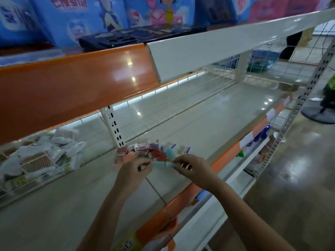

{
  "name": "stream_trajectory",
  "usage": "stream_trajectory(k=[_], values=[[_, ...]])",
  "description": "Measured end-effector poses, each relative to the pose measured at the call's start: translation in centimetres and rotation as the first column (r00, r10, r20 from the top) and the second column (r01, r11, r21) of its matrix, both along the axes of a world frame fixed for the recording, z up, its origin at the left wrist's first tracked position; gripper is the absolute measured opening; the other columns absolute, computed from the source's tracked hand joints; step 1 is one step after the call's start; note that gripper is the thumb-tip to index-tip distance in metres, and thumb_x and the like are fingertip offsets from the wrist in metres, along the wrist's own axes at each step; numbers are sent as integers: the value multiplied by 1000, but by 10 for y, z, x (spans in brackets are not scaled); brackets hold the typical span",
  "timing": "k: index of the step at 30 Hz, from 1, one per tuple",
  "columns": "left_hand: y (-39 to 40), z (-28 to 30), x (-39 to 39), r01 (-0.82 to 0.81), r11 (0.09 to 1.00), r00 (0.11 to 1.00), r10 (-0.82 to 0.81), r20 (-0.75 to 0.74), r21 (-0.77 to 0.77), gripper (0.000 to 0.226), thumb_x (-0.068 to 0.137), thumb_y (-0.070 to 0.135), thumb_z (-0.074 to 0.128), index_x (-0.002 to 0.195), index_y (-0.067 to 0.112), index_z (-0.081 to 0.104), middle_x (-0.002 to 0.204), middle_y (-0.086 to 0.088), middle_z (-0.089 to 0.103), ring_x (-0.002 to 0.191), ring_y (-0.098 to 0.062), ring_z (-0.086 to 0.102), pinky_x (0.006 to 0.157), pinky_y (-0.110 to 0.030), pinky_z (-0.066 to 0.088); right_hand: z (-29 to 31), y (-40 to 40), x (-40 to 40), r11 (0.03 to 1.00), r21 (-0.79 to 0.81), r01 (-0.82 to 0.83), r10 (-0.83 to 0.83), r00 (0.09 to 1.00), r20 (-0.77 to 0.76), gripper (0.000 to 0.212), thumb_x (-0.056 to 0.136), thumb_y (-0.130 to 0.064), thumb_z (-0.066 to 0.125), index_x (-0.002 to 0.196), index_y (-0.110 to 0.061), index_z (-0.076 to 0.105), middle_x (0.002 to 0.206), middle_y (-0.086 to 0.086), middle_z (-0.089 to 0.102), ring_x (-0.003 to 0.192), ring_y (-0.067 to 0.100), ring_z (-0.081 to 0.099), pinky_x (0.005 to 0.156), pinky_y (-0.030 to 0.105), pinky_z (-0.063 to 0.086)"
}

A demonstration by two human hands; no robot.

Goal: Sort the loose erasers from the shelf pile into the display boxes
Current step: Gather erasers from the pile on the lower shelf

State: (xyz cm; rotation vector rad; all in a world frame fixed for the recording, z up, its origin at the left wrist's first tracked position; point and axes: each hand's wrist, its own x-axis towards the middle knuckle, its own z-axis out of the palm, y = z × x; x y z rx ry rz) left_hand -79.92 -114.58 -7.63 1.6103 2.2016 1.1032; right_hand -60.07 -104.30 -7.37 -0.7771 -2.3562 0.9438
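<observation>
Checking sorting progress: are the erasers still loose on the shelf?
Yes: the small red-and-white wrapped erasers lie in a loose heap on the pale shelf board; no display box shows.

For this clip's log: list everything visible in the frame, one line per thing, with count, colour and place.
eraser pile: count unclear, mostly red-and-white wrappers, a few blue and pale ones, on the middle shelf just beyond the hands
light blue piece: one, blurred, held between both hands
shelf: one, pale grey-green, orange front edge, wire mesh back
white packets: a heap, in a wire bin on the shelf's left
phone: one, dark, lying on the upper shelf
boxes with cartoon prints: several, blue and pink, behind the phone
fan base: one, dark, on the floor at far right
left hand: fingers pinch the piece's left end
right hand: fingers pinch its right end
</observation>
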Motion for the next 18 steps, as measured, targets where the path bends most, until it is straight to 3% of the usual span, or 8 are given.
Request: stream_trajectory(k=[4, 7, 10, 18], values=[[3, 7, 12, 41, 999, 987, -45, 152, 33, 12, 89, 23, 60, 84, 29, 69, 69, 12, 55, 63, 6, 50, 57, -10, 36, 11, 3, 10, 980, -200, 13, -28, 997, -74, 15, 93, -24, 55, 92, -19, 69, 76, -9, 66, 63, -2, 55, 63, 13, 45], [3, 11, 16, 8, 1000, 963, -15, 268, 27, 18, 91, 24, 56, 79, 26, 69, 65, 17, 55, 62, 3, 49, 57, -13, 38, 16, 5, 12, 947, -322, 17, -59, 991, -123, 22, 96, -22, 50, 87, -15, 68, 68, -5, 68, 56, 0, 53, 58, 14, 44], [0, 13, 16, 3, 1000, 938, 4, 347, -19, 20, 92, 29, 54, 81, 23, 70, 58, 26, 52, 53, 6, 45, 55, -21, 34, 17, 5, 11, 925, -379, 5, -61, 988, -138, 30, 96, -26, 48, 85, -8, 69, 63, -3, 67, 52, 3, 50, 55, 16, 43], [-5, 13, 5, -4, 997, 911, 38, 411, -83, 20, 92, 29, 56, 77, 29, 69, 53, 23, 51, 50, 8, 43, 55, -20, 34, 11, -1, -2, 867, -491, -78, 15, 991, -132, 28, 96, -30, 48, 82, -16, 68, 64, -3, 65, 55, 6, 50, 56, 18, 43]])
